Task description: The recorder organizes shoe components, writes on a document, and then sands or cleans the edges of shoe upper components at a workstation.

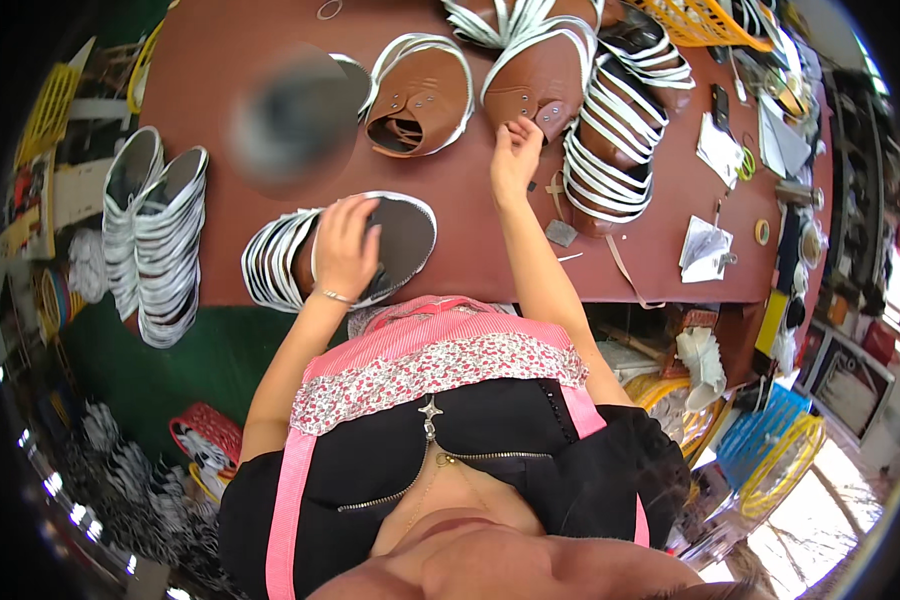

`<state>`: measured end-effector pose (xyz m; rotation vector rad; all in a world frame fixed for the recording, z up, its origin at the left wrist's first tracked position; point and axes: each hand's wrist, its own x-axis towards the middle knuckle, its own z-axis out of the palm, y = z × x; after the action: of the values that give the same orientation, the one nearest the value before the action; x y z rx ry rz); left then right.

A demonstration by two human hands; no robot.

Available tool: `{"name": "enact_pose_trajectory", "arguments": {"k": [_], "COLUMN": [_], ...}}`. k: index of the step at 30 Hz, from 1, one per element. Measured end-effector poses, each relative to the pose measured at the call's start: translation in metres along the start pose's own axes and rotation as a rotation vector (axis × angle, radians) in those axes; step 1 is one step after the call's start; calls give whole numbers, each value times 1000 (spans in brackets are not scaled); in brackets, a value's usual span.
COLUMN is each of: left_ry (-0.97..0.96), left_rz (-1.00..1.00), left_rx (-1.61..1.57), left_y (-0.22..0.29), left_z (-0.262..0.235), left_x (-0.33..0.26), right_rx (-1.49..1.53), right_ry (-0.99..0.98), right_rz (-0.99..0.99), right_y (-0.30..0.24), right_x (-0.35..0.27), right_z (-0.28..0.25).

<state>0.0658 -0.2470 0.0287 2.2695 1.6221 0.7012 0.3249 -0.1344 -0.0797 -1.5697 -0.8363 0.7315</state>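
Near the table's front edge lies a stack of shoe uppers (pixel 406 240) with dark lining on top and white edges. My left hand (pixel 346 248) rests on the stack with fingers spread. Farther right, my right hand (pixel 517 155) has its fingers closed at the near edge of a brown leather shoe upper (pixel 536 80), beside its eyelets. This piece leans against a pile of similar ones. Another brown upper (pixel 420 90), with eyelets and an opening, lies by itself to the left of it.
Stacked white-edged uppers (pixel 615 150) stand right of my right hand, and two more stacks (pixel 173 250) at the far left. The red-brown table (pixel 470 265) also carries a yellow basket (pixel 715 22), papers (pixel 706 250), a tape roll (pixel 762 232) and scissors (pixel 746 163). A blurred patch obscures the upper left.
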Motion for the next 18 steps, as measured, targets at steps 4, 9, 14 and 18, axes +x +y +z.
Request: {"name": "enact_pose_trajectory", "arguments": {"k": [4,9,14,18], "left_ry": [-135,-31,-316,-907], "left_rz": [223,112,82,-826], "left_rx": [-42,156,-203,-1234], "left_y": [-28,-31,65,113], "left_z": [74,120,137,229], "left_x": [57,117,108,65], "right_rx": [-324,-723,-930,-1216], "right_ry": [50,67,90,-77], "right_rz": [-110,-521,-704,-563], "right_y": [-8,-30,-15,-15], "right_x": [-6,37,145,209], "right_z": [-65,-135,-171,-170]}}
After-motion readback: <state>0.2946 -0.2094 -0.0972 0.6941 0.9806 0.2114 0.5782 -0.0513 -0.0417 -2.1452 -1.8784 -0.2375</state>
